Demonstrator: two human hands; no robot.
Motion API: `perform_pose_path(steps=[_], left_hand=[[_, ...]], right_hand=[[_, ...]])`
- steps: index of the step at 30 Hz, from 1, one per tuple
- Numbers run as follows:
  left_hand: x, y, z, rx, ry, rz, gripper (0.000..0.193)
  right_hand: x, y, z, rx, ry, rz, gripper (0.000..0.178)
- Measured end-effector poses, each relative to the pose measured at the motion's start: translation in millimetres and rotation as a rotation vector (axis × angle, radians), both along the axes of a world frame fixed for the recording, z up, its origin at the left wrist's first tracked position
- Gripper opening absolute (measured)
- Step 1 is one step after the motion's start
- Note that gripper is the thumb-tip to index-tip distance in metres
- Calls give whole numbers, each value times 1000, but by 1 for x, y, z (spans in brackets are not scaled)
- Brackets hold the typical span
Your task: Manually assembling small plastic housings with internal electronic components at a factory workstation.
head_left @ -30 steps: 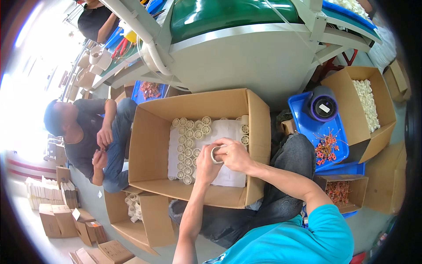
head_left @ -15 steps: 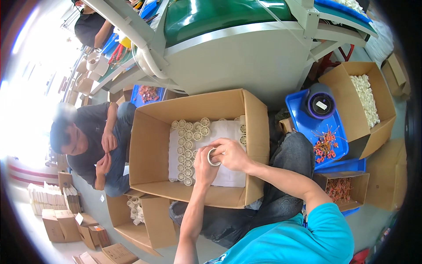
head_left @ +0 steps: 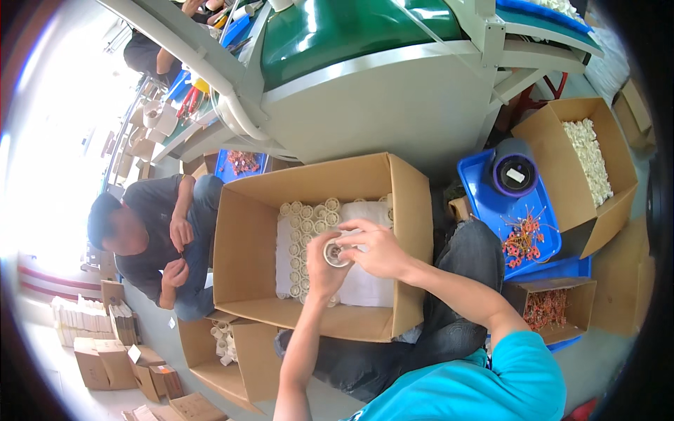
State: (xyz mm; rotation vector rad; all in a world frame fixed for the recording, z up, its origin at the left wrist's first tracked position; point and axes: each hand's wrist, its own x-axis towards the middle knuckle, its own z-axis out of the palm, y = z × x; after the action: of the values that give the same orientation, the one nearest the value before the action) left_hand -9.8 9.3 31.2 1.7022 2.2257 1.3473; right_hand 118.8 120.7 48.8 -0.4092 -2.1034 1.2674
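Above the large cardboard box (head_left: 263, 184), my left hand (head_left: 323, 275) grips a white cup-shaped plastic part (head_left: 334, 262), its round opening facing up. Fingers of my right hand (head_left: 379, 251) reach over that opening from the right, stretched and apart. The fingertips nearest the opening touch or nearly touch the part; whether they pinch anything small inside is hidden. Inside the box, several similar white round parts (head_left: 307, 212) stand in rows on a white sheet (head_left: 368, 288), mostly at its left side.
To the right, a blue tray (head_left: 481, 184) bears a dark purple-rimmed round container (head_left: 514, 172) and red-orange wired pieces (head_left: 523, 238). Cardboard boxes hold white parts (head_left: 590, 161) and more wired pieces (head_left: 547, 310). A co-worker (head_left: 151, 231) sits at the left. A green-topped machine (head_left: 365, 35) stands ahead.
My right fingers have lifted and spread at the part's opening, while my left hand still holds it. The co-worker's hands have moved slightly apart. The view has shifted a little.
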Motion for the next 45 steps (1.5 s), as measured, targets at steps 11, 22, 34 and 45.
perform_pose_path(steps=[11,22,34,45], left_hand=[[-71,214,181,544,141,30,66],[-154,315,181,499,604,236,78],[-48,79,-157,-836,295,-310,80],[43,83,-265,-811,372,-181,45]], right_hand=[[21,40,17,-270,233,-274,21],[8,29,-5,-358,89,-202,27],[8,47,14,-394,186,-233,25],[-3,21,5,-435,137,-189,26]])
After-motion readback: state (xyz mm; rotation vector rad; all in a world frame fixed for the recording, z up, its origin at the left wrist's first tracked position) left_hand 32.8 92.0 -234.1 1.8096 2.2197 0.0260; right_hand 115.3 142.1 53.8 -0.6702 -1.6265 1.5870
